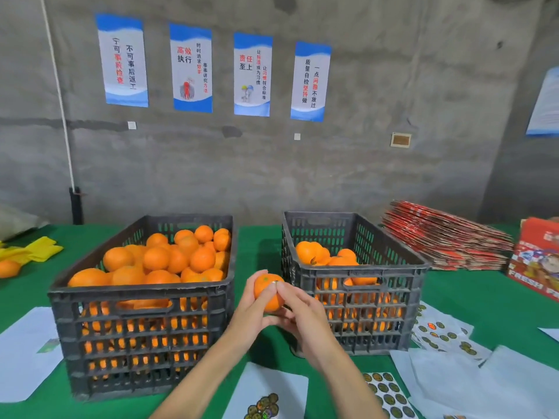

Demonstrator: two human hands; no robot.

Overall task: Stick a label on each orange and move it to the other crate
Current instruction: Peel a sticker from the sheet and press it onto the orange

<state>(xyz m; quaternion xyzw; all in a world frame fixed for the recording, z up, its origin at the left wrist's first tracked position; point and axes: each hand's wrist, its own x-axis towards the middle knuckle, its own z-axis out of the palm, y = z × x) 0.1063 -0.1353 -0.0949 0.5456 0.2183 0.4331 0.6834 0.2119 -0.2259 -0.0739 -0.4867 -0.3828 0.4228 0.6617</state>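
— Where is the round orange fruit (267, 293) right now?

— Held up above the green cloth-covered table (472, 300), in the gap between the two dark slatted plastic crates, near their front edges. The left hand (252, 309) cups it from the left and below, fingers curled round it. The right hand (298, 309) pinches a small round sticker label (274, 283) against its top.

— How will it handle?

— Light, firm, a little slick-skinned, I'd judge; cradle it round the middle and press the label gently.

— And around it?

— The fuller left crate (142, 294) is heaped; the right crate (357, 273) holds fewer. White sticker sheets (390, 394) lie along the table's front edge, and red flattened cartons (444, 237) sit stacked at the back right.
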